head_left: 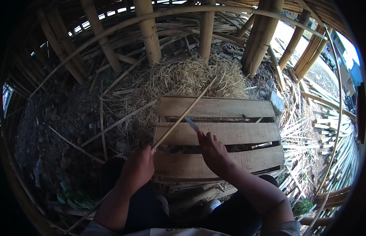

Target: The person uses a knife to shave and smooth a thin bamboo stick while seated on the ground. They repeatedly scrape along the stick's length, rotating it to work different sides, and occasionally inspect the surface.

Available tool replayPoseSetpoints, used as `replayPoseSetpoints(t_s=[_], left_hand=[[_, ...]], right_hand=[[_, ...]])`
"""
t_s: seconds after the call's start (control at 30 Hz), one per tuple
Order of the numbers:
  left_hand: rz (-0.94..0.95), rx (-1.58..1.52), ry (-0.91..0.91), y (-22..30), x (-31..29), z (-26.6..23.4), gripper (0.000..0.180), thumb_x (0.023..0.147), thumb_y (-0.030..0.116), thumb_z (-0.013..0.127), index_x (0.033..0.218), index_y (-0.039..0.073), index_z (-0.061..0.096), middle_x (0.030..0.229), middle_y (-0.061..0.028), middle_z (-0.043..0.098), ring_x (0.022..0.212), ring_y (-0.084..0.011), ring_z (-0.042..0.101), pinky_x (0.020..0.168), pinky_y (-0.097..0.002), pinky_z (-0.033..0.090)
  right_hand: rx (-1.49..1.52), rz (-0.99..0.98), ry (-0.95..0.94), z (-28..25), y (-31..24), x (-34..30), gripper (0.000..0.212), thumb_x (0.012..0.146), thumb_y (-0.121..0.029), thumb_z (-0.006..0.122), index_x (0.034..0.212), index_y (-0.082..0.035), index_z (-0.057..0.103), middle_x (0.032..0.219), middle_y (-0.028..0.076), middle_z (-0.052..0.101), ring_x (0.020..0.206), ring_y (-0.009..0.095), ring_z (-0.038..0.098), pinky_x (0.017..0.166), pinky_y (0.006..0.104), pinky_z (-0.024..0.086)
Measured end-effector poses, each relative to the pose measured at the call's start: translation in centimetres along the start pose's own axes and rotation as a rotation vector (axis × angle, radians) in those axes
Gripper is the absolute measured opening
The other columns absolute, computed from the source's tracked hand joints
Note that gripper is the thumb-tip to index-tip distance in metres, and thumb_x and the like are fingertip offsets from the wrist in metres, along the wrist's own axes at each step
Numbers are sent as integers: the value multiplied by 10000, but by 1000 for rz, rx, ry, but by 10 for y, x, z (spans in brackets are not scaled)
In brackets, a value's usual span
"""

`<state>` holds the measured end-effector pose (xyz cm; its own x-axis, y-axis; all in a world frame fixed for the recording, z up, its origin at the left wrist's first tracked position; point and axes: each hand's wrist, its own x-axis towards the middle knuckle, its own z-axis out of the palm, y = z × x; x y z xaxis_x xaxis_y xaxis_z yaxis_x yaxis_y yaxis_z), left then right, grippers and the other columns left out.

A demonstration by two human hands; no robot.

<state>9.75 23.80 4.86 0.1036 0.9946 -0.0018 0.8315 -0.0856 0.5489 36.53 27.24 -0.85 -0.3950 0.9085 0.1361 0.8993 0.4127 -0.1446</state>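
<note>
My left hand [138, 166] is closed around a long, thin bamboo strip [185, 113], which slants from my lower left up over the slatted wooden bench to the straw beyond. In my closed right hand [214, 151] is a knife [192, 124]. Its blade points up and to the left, with the tip at or close to the strip; whether they touch I cannot tell. The fingers hide the knife's handle. Below both hands lies the wooden bench [230, 133], made of three planks with gaps between them.
Past the bench lies a heap of straw shavings [191, 78]. Upright bamboo posts [149, 35] stand at the back, with a curved bamboo rail [171, 13] across them. Many cut bamboo poles [340, 153] are piled at the right. Dark littered ground [65, 122] spreads on the left.
</note>
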Motion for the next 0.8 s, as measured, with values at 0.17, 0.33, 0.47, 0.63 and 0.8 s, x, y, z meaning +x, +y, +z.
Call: replayPoseSetpoints(t_s=[0.17, 0.33, 0.47, 0.63, 0.8], left_hand=[[-65, 15, -49, 6, 1, -4, 252, 1066, 176, 458, 1076, 6, 643, 893, -268, 681, 914, -478, 658, 757, -531, 506], [-76, 33, -44, -1, -1, -6, 246, 1064, 171, 462, 1076, 5, 643, 891, -268, 682, 904, -480, 658, 757, -528, 509], [-65, 40, -71, 1, 1, -6, 236, 1060, 165, 471, 1068, 1, 640, 896, -271, 680, 906, -478, 656, 758, -530, 509], [-60, 27, -91, 2, 1, -5, 237, 1059, 159, 473, 1047, -6, 642, 912, -273, 680, 928, -477, 651, 773, -524, 513], [-63, 14, -85, -2, 0, -4, 247, 1061, 163, 468, 1053, -5, 649, 916, -273, 681, 940, -475, 650, 783, -518, 513]], right_hand=[[-87, -142, 115, 26, -9, -1, 508, 962, -60, 550, 1415, 143, 443, 1012, 174, 614, 855, 245, 640, 670, 344, 583], [-611, 411, -64, 17, 26, 3, 455, 1012, -91, 537, 1430, 83, 497, 951, 113, 640, 837, 213, 657, 640, 304, 553], [-381, 338, 20, 12, 39, 4, 556, 971, -91, 555, 1515, -44, 452, 984, 138, 640, 834, 248, 662, 657, 348, 566], [-365, 289, 0, 19, 30, 9, 601, 941, -81, 559, 1523, -36, 421, 1005, 161, 614, 832, 275, 659, 660, 378, 561], [-234, -72, 147, 28, 20, 9, 609, 926, -64, 554, 1511, -15, 394, 1018, 170, 579, 819, 277, 643, 639, 393, 549]])
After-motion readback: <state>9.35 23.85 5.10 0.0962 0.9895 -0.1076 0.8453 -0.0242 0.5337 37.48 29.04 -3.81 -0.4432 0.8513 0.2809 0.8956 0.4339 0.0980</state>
